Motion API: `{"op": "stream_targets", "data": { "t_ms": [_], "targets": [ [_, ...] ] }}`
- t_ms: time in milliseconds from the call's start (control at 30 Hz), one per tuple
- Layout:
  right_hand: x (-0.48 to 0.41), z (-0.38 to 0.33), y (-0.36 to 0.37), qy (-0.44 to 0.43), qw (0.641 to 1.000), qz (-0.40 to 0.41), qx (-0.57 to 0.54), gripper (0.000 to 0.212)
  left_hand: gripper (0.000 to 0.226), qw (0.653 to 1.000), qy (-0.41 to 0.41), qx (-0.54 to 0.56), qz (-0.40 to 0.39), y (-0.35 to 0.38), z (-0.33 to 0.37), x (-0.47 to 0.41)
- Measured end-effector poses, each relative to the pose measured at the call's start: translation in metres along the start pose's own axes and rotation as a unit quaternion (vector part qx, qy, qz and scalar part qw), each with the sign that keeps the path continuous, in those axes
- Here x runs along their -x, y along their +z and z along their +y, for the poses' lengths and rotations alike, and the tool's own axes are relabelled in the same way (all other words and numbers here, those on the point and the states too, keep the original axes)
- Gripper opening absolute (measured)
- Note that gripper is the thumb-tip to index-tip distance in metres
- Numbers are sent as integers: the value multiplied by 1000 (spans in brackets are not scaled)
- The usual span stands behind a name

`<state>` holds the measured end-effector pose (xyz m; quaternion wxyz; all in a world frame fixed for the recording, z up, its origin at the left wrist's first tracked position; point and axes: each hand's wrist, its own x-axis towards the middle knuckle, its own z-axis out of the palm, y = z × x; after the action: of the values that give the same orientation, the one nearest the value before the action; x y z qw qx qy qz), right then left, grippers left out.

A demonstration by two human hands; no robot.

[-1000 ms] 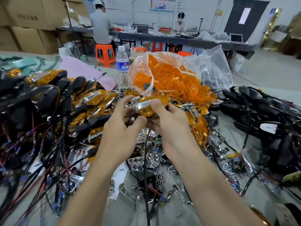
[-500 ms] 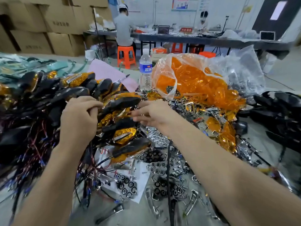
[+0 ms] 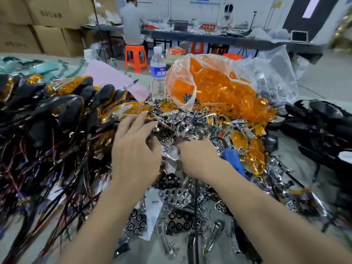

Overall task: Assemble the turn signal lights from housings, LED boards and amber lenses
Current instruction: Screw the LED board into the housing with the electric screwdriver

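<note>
The left hand (image 3: 133, 155) hovered with its fingers spread and loose over the heap of LED boards (image 3: 182, 122), holding nothing. Just beside it, the right hand (image 3: 198, 159) had its fingers dug down into the same shiny heap; whether they pinched a board could not be told. A blue-handled tool (image 3: 233, 161) lay by the right wrist. Behind the heap sat the clear bag of amber lenses (image 3: 209, 86), with black housings (image 3: 320, 121) off to the right on the desk (image 3: 285, 153) and finished lights (image 3: 66, 96) piled at the left. The boards looked light, thin and stiff, easily scratched on their mirrored faces, so probably best lifted by the edges. The housings' wires seemed likely to snag.
</note>
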<state>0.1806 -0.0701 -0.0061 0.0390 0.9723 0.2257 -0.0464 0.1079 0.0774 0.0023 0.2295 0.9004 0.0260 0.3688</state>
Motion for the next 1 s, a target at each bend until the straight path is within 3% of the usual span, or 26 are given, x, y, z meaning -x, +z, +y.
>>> {"op": "stream_targets", "data": {
  "t_ms": [33, 100, 167, 267, 367, 467, 567, 767, 900, 1000],
  "targets": [
    [1, 7, -3, 15, 1000, -14, 16, 2, 37, 1000, -7, 9, -17, 6, 7, 3],
    [5, 20, -8, 41, 999, -34, 11, 3, 38, 998, -22, 32, -49, 19, 23, 7],
    [6, 36, -8, 46, 999, -25, -7, 24, 38, 993, -54, 67, -78, 35, 37, 7],
    [11, 56, -4, 65, 983, 51, -164, 35, 35, 971, -127, 144, -140, 58, 54, 5],
    [18, 84, 5, 148, 933, 148, -293, 35, 36, 942, -169, 212, -196, 80, 66, 8],
    [31, 121, 15, 210, 917, 165, -296, 37, 39, 945, -162, 181, -220, 99, 71, 13],
    [40, 155, 19, 248, 919, 122, -282, 56, 37, 949, -153, 160, -226, 111, 64, 12],
    [32, 174, 26, 192, 962, 21, -193, 64, 35, 931, -184, 173, -265, 121, 52, 15],
    [20, 171, 33, 228, 944, 101, -217, 56, 32, 931, -174, 174, -269, 120, 51, 14],
    [13, 166, 42, 247, 936, 157, -194, 36, 30, 931, -176, 178, -267, 118, 52, 14]
  ]
}}
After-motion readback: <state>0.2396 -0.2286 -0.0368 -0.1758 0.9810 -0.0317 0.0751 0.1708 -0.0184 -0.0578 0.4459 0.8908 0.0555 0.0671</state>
